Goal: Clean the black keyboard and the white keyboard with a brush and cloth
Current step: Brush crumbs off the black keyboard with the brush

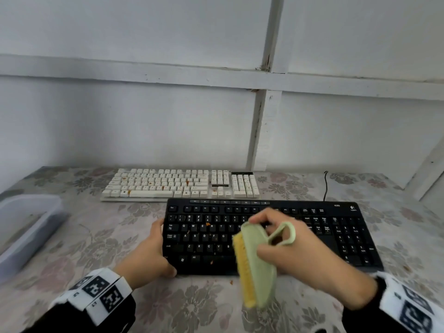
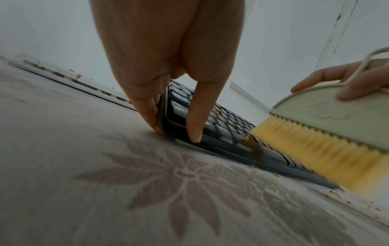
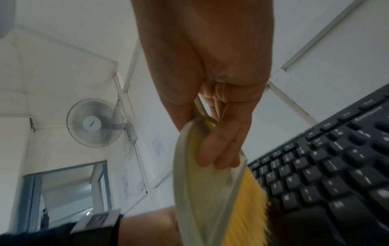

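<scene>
A black keyboard lies near the table's front, flecked with orange crumbs. My left hand grips its left end, fingers against the side and thumb on the front corner. My right hand holds a pale green brush with yellow bristles, blurred, over the keyboard's middle and front edge. In the right wrist view the fingers curl round the brush beside the keys. The white keyboard, also crumb-speckled, lies behind the black one. No cloth is in view.
A clear plastic bin sits at the table's left edge. A floral tablecloth covers the table, with crumbs scattered before the black keyboard. A black cable runs along the back right. The white panelled wall stands just behind.
</scene>
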`<action>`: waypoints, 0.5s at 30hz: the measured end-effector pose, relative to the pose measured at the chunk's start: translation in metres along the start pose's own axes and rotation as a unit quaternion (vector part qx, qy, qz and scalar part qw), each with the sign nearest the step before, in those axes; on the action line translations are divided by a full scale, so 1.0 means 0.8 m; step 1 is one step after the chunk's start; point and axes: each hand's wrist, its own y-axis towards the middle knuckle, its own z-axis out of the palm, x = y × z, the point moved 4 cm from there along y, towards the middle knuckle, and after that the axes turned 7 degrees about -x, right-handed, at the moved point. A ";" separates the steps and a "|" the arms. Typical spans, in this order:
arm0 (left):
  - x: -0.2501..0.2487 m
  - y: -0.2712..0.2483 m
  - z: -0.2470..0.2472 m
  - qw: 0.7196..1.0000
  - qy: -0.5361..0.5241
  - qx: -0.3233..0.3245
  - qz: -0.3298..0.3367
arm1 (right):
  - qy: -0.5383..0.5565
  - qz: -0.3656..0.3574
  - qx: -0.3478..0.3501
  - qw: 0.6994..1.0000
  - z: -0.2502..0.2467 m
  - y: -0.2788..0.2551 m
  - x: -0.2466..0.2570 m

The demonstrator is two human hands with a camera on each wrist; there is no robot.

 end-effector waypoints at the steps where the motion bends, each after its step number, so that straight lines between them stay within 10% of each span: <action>1: 0.000 0.000 0.000 1.000 0.000 0.000 0.000 | -0.004 -0.011 -0.036 0.999 -0.008 0.008 0.005; 6: 0.002 0.000 -0.001 1.000 -0.004 0.000 -0.002 | -0.007 -0.043 -0.125 0.991 -0.024 0.045 0.018; 15: -0.001 -0.001 -0.001 1.000 -0.001 0.004 -0.005 | -0.030 -0.009 0.029 0.999 0.022 -0.001 -0.005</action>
